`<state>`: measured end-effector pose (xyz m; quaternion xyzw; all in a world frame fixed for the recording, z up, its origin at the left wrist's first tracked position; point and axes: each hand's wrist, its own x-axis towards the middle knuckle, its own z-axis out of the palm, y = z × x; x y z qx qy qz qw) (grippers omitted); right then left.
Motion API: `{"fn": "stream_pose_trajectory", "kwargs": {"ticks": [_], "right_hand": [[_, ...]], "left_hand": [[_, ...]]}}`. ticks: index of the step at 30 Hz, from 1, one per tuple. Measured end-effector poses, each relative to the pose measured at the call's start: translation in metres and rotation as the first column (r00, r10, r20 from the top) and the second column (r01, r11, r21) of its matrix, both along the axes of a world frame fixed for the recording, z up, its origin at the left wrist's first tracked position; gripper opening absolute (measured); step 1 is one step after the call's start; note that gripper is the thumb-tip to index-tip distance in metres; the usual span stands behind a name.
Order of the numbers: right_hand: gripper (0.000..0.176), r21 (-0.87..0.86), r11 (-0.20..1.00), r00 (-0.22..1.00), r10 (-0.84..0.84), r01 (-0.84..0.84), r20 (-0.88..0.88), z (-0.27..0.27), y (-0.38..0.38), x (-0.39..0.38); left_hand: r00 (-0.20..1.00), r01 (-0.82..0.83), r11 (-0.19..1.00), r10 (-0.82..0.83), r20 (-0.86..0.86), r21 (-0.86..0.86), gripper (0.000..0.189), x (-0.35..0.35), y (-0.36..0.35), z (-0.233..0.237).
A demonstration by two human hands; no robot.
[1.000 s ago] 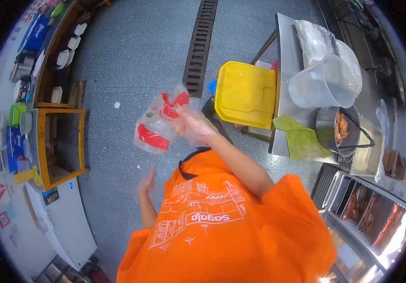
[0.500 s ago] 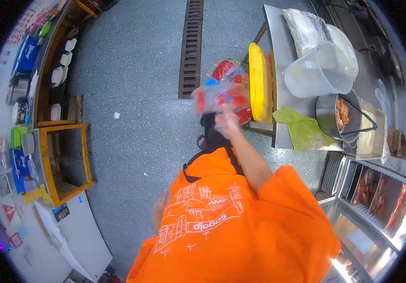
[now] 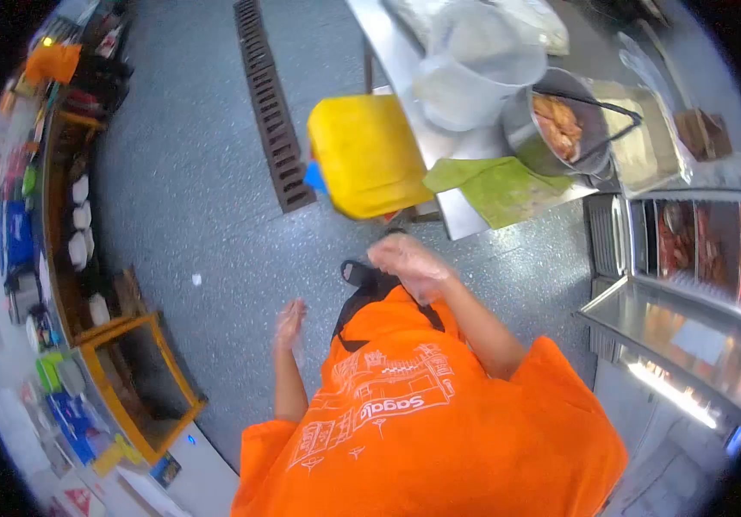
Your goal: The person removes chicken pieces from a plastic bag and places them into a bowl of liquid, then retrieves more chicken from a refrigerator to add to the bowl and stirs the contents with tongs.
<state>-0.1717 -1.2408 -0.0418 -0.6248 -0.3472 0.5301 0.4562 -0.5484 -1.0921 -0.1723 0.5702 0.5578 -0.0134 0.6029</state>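
Note:
My right hand (image 3: 411,265), in a clear plastic glove, is held in front of my orange apron, just below the yellow lid (image 3: 366,155). Its fingers are loosely stretched, with nothing visible in them. My left hand (image 3: 290,322) hangs out to the left over the floor, fingers extended and slightly blurred; it also seems to wear a clear glove. The lid tilts at the table's side, with bits of blue and red plastic showing at its edges. Whatever lies under it is hidden.
The steel table (image 3: 465,215) on the right bears a clear plastic tub (image 3: 474,82), a metal pot (image 3: 521,129) holding raw meat, and a green cloth (image 3: 508,185). A glass-lidded chiller (image 3: 681,332) is at right. A drain grate (image 3: 271,112) crosses the floor.
The clear-and-red plastic package has left my right hand, which has drawn back toward me. The yellow lid has swung from edge-on to broadside. My left hand has moved out from my side.

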Motion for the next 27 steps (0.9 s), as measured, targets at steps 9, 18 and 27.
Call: {"fn": "stream_pose_trajectory", "kwargs": {"ticks": [9, 18, 27], "right_hand": [[0.037, -0.287, 0.956, 0.946, 0.044, 0.053, 0.321, 0.096, -0.149, 0.120], [0.028, -0.008, 0.923, 0.613, -0.249, 0.385, 0.749, 0.195, -0.287, 0.301], [0.041, -0.549, 0.828, 0.025, 0.550, 0.114, 0.835, 0.228, -0.154, 0.476]], "left_hand": [[0.846, 0.480, 0.877, -0.467, -0.258, -0.017, 0.055, 0.124, -0.035, 0.043], [0.814, 0.572, 0.730, -0.449, -0.367, 0.374, 0.042, 0.323, -0.124, 0.153], [0.938, 0.348, 0.745, -0.280, -0.206, 0.570, 0.030, 0.367, -0.200, 0.217]]}}
